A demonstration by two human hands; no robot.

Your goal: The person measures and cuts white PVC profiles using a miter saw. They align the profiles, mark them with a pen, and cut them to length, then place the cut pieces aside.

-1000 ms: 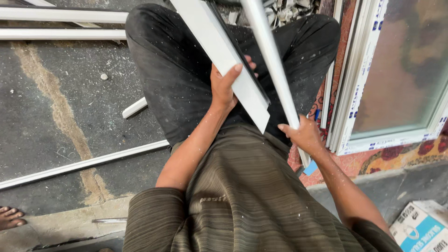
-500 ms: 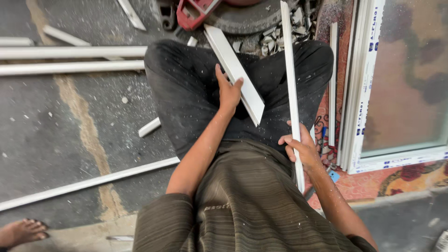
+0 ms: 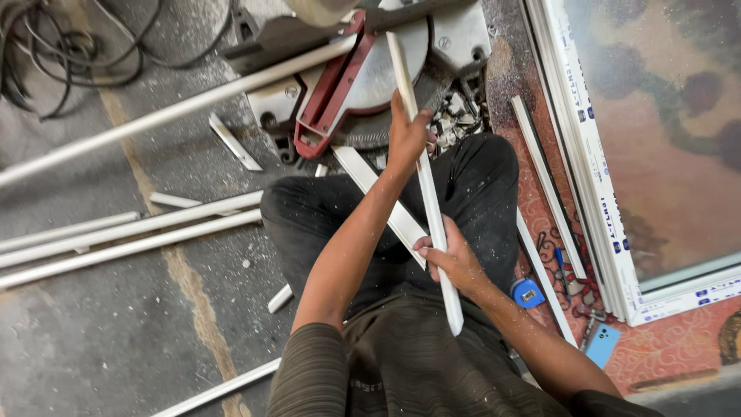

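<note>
I sit on the floor with my legs in dark trousers. A long thin white plastic strip point(image 3: 427, 189) runs from my lap up onto the mitre saw point(image 3: 363, 69). My left hand point(image 3: 407, 135) grips the strip near the saw's base. My right hand point(image 3: 451, 259) holds the same strip lower down, close to my stomach. A wider white profile piece point(image 3: 386, 205) lies loose across my lap under my left forearm.
Several long white profiles point(image 3: 123, 239) lie on the grey floor at left, with short offcuts and black cables point(image 3: 54, 54) nearby. A white window frame point(image 3: 594, 185) lies on a patterned rug at right, beside a blue tape measure point(image 3: 528, 293) and a phone point(image 3: 602, 345).
My left hand let go of the wide profile and moved up to grip the thin strip near the saw. The view tilted forward, bringing the saw into sight.
</note>
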